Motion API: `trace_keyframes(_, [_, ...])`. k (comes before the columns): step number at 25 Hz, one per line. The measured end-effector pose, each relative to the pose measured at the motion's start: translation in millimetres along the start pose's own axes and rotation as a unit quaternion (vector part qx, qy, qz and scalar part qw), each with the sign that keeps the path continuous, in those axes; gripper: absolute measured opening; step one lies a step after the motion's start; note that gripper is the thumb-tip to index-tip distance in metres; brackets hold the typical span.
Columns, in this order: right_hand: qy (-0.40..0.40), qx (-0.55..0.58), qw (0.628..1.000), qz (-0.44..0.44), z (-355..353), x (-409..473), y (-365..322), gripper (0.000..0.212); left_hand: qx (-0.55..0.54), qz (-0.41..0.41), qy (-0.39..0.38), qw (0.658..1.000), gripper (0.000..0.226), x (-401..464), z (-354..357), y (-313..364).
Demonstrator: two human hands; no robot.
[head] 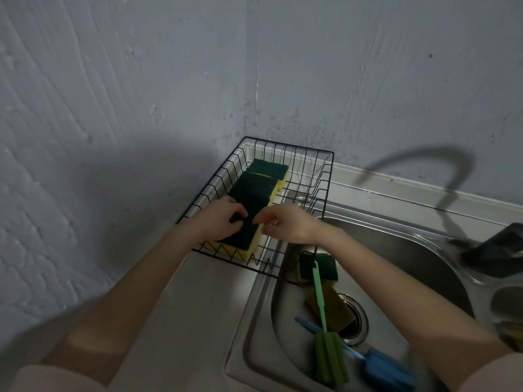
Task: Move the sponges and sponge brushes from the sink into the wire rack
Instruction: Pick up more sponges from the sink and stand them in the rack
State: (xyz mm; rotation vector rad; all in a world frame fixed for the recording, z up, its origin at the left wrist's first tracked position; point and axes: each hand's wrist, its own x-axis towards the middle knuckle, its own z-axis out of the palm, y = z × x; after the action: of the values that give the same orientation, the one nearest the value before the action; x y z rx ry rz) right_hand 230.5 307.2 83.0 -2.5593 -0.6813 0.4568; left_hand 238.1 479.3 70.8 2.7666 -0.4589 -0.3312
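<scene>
A black wire rack (308, 165) stands on the steel counter in the wall corner. Several yellow sponges with dark green tops lie in a row inside it, the farthest sponge (268, 168) by the back wall. My left hand (219, 222) and my right hand (285, 223) both rest on the nearest sponge (243, 239), fingers on its green top. In the sink (402, 250) lie another green-topped sponge (319, 268), a brownish sponge (334, 306) near the drain, a green sponge brush (325, 335) and a blue sponge brush (379, 363).
The drain (356, 321) sits mid-sink. A dark object (498, 250) rests on the sink's right rim, beside a second basin (509, 304). Bare steel counter (192, 321) stretches in front of the rack. Walls close in behind and to the left.
</scene>
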Motion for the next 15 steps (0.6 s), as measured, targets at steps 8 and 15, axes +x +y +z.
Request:
trace_keyframes(8, [0.152, 0.024, 0.987, 0.043, -31, -93, 37, 0.032, -0.038, 0.122, 0.073, 0.989, 0.029, -15, -2, 101])
trace_keyframes(15, [0.135, 0.020, 0.986, 0.100, -26, -154, 97, 0.032, -0.020, 0.156, 0.017, 0.987, 0.028, -10, 36, 178])
